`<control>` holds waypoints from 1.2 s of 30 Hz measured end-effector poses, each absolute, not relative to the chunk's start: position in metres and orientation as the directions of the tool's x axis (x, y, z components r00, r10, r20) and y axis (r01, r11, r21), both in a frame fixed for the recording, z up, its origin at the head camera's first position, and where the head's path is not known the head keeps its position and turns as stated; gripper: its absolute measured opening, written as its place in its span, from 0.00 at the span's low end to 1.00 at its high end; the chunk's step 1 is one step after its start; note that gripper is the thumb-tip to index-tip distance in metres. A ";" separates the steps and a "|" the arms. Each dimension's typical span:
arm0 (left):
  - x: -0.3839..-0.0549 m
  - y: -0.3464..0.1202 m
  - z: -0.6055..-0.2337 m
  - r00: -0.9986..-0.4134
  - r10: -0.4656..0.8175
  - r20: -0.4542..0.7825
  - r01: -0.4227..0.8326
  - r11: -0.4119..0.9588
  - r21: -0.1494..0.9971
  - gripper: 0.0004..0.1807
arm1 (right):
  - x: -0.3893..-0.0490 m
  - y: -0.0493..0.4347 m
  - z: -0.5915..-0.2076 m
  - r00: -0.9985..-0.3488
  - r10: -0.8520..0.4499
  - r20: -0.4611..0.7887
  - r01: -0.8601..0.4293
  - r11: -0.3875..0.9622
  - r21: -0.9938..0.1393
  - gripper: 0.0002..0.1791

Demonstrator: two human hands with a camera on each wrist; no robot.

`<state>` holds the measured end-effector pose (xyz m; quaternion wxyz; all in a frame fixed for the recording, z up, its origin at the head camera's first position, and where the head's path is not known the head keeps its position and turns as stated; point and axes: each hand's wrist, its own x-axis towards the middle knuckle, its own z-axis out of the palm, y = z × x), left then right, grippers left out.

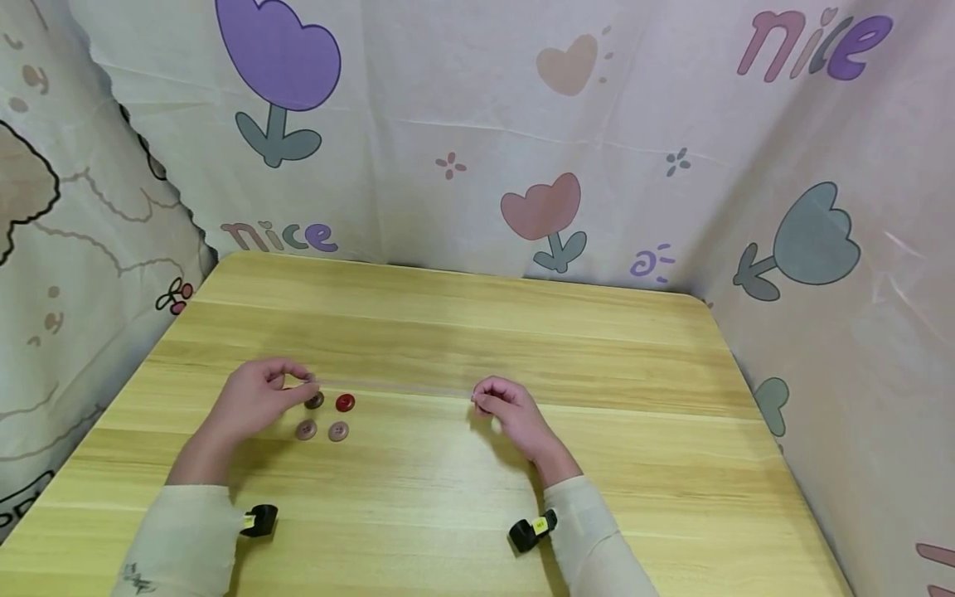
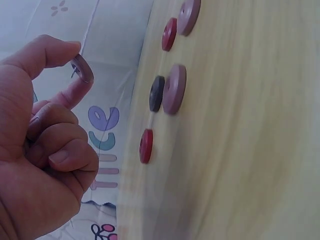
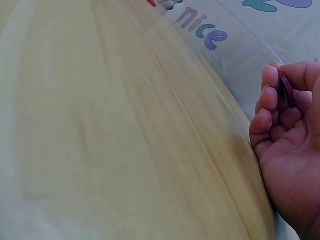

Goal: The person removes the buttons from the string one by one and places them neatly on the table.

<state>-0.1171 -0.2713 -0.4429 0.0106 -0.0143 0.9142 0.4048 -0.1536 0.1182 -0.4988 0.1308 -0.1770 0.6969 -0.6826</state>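
Observation:
A thin pale thread [image 1: 395, 386] is stretched across from my left hand [image 1: 261, 394] to my right hand [image 1: 511, 412], above the table. Between left thumb and forefinger I pinch a brownish button [image 2: 83, 69] by its edge, the thread running up from it in the left wrist view. My right thumb and fingers pinch a thin dark red button [image 3: 287, 90], partly hidden by the fingers. Below the left hand lie a dark button [image 1: 314, 400], a red button [image 1: 345, 403] and two mauve buttons [image 1: 306, 429]. Another red button [image 2: 146, 146] shows in the left wrist view.
The wooden table [image 1: 634, 481] has a straight back edge against a printed curtain [image 1: 418, 124], which also hangs along both sides. Each sleeved wrist carries a small black camera, one left camera [image 1: 261, 521] and one right camera [image 1: 531, 533], low over the tabletop.

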 end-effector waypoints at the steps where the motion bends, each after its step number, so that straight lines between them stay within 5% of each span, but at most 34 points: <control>1: -0.116 -0.273 -0.443 -0.999 -0.022 -0.033 -0.039 0.671 0.740 0.18 | -0.154 0.118 -0.499 -0.903 -0.425 0.059 -0.068 0.007 -0.998 0.11; 36: -0.089 -0.301 -0.465 -0.993 -0.017 -0.119 -0.097 0.696 0.711 0.16 | -0.155 0.118 -0.501 -0.909 -0.411 0.065 -0.074 0.008 -0.997 0.09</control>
